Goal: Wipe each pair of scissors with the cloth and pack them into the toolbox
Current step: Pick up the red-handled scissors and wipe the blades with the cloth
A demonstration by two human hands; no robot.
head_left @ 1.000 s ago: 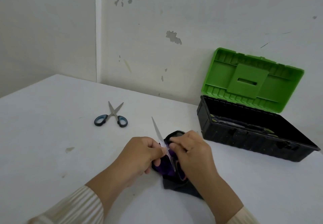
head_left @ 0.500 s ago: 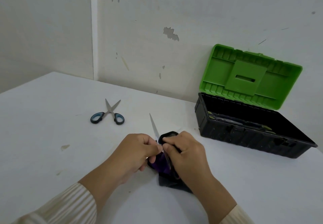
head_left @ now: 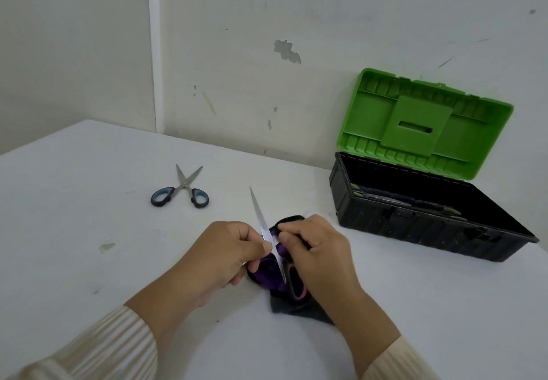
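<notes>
My left hand [head_left: 225, 252] pinches a pair of scissors [head_left: 257, 212] near the pivot, and the bare blade points up and away from me. My right hand [head_left: 321, 256] grips a dark cloth [head_left: 296, 310] bunched against the lower part of the scissors. A black and pink handle loop shows under that hand, next to something purple. A second pair of scissors [head_left: 181, 192], with blue and black handles and slightly parted blades, lies on the table to the far left. The black toolbox [head_left: 415, 225] stands open at the right with its green lid [head_left: 424, 124] leaning on the wall.
Long dark tools [head_left: 385, 198] lie inside the toolbox. The white table [head_left: 89, 231] meets the wall at the back and in the left corner. A small stain [head_left: 106, 246] marks the tabletop left of my hands.
Both hands stay on the scissors and cloth with only small finger shifts along the blade. The view has drifted slightly; the other scissors and the toolbox have not moved.
</notes>
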